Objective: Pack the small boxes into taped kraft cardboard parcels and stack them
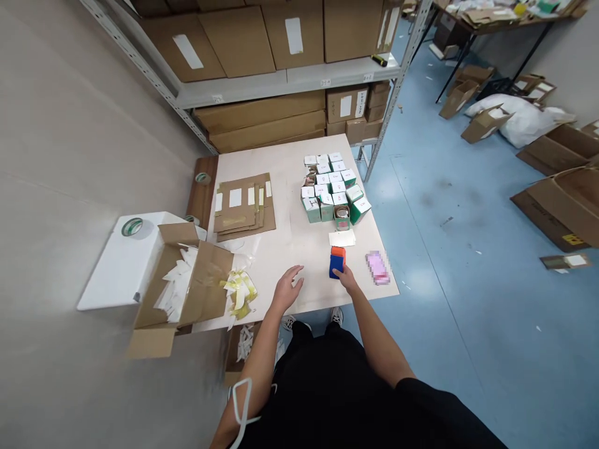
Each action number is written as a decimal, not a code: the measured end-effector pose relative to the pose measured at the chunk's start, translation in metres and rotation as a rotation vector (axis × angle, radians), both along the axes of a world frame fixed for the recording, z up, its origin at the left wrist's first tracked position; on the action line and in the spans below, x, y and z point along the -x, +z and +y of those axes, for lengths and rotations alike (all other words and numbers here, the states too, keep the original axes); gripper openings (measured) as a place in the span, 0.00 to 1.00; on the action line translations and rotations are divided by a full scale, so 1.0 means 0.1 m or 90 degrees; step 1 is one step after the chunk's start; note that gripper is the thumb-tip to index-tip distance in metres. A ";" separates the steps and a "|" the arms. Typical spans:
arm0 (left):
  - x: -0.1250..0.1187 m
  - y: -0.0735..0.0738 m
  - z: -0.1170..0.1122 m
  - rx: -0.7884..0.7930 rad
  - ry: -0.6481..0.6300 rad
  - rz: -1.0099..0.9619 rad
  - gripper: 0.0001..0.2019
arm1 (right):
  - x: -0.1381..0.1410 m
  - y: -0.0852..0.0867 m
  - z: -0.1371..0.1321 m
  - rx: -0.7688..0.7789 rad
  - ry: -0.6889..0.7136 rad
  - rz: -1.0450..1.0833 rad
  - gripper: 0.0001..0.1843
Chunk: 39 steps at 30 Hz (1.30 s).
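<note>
My right hand [346,279] is closed around a small blue-and-orange handheld tool [336,265] near the table's front edge; its exact kind I cannot make out. Just beyond it lies a white slip of paper [342,238]. Over the table to the left hovers my left hand [287,289], fingers apart and holding nothing. Several small white-and-green boxes [334,178] stand grouped at the right back of the table. One front box [342,223] is open, with a round metallic item showing. To the right of my right hand is a pixelated pink object [378,268].
Flattened cardboard [236,215] lies at the table's left. An open carton [206,287] with white paper stands beside yellow-and-white scraps [241,293]. A tape roll [131,226] rests on a white surface. Metal shelving [281,84] holding cartons borders the back; cartons [556,206] sit on the floor right.
</note>
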<state>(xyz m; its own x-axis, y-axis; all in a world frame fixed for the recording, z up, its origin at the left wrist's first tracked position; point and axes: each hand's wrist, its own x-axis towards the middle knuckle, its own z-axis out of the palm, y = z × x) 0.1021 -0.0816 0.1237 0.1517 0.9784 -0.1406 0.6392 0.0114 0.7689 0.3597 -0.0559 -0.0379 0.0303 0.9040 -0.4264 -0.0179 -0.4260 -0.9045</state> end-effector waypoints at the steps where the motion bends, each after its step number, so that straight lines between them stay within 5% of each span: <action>1: -0.01 0.06 0.02 -0.012 -0.001 -0.004 0.21 | 0.05 0.09 0.01 -0.019 0.012 0.090 0.29; 4: 0.01 0.29 0.11 -0.058 0.001 -0.018 0.20 | 0.24 0.45 0.09 -0.034 0.060 0.221 0.33; 15: 0.47 1.17 0.55 -0.178 0.153 -0.136 0.19 | 0.78 1.75 0.40 -0.201 0.293 0.172 0.33; 23: 1.03 1.75 0.72 -0.046 0.006 -0.241 0.20 | 1.18 2.45 0.44 -0.301 0.452 0.055 0.30; 29: 1.44 1.81 0.65 -0.138 0.092 -0.225 0.15 | 1.62 2.63 0.47 -0.336 0.434 -0.035 0.27; 39: 2.13 1.93 0.63 -0.330 0.246 -0.128 0.12 | 2.29 2.46 0.40 -0.302 0.354 -0.097 0.26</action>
<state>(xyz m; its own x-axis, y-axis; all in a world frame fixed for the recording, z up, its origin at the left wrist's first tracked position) -0.1105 -0.0182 0.3168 -0.2483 0.9012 0.3553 0.5071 -0.1916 0.8403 0.1307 -0.0155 0.2077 -0.4576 0.8890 -0.0138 0.2263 0.1014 -0.9688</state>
